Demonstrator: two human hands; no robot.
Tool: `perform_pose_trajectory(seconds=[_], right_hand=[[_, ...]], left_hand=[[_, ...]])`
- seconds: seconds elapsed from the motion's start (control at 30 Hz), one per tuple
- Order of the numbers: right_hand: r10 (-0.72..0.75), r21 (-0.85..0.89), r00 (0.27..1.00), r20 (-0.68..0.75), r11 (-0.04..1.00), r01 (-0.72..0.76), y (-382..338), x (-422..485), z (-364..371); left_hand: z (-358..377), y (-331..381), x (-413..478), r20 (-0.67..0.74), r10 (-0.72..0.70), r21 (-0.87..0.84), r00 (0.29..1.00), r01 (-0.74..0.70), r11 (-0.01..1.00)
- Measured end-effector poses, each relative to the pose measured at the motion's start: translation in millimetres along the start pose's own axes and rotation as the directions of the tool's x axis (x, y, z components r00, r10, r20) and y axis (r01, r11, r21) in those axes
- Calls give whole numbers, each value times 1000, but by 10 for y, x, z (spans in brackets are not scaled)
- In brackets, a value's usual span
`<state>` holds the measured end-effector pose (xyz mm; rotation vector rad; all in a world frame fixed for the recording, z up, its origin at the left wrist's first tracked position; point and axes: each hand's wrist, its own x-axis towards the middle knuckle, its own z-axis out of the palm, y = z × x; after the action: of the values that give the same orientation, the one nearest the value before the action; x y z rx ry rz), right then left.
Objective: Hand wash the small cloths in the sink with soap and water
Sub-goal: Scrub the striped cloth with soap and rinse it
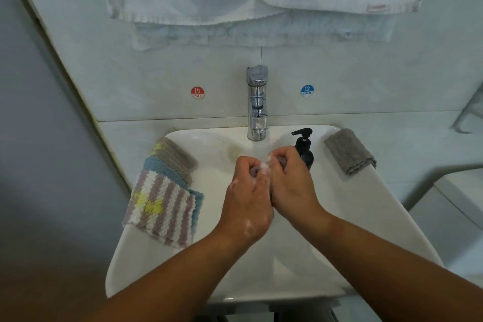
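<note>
While the spare cloths (164, 204) wait stacked on the left rim of the sink (125, 256), out of the wet, the left hand (247, 198) and right hand (291, 185) both curl tight around one soapy grey cloth (254, 171), bunched between them over the basin so lather drips inside.

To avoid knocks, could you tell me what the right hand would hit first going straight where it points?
Gripping the soapy cloth, the right hand would probably meet the tap, passing left of the soap bottle; depth unclear.

Cloths (167, 191) left of sink (339, 217)
</note>
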<state>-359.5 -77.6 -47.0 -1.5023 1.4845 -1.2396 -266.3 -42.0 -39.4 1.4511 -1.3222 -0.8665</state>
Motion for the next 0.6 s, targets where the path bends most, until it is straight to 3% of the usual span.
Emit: perform_pose_trajectory(seconds=[0.07,0.17,0.23,0.33,0.4,0.5,0.6], right_hand=[[44,-18,997,59,999,-43,27,-34,18],[-22,44,990,143,999,15,-41,-215,42],[-51,103,988,144,994,36,-113,-247,31],[-60,35,998,28,998,59,-114,-80,-1],[-16,-18,1000,-6,1000,16,-57,-9,-6],[39,-53,995,94,998,-34,19,-75,17],[-61,20,990,127,998,59,-69,-208,18]], left_hand=[[-18,46,31,-35,50,12,998,-49,999],[-87,-20,210,-143,26,8,989,-25,1000],[-94,-88,238,-99,-86,-54,991,81,995],[4,-127,104,0,-174,-113,985,173,979],[50,-77,16,2,-118,-112,993,118,987],[-3,-25,85,-87,-28,-117,996,18,993],[-75,-52,224,-152,-59,-129,987,39,991]])
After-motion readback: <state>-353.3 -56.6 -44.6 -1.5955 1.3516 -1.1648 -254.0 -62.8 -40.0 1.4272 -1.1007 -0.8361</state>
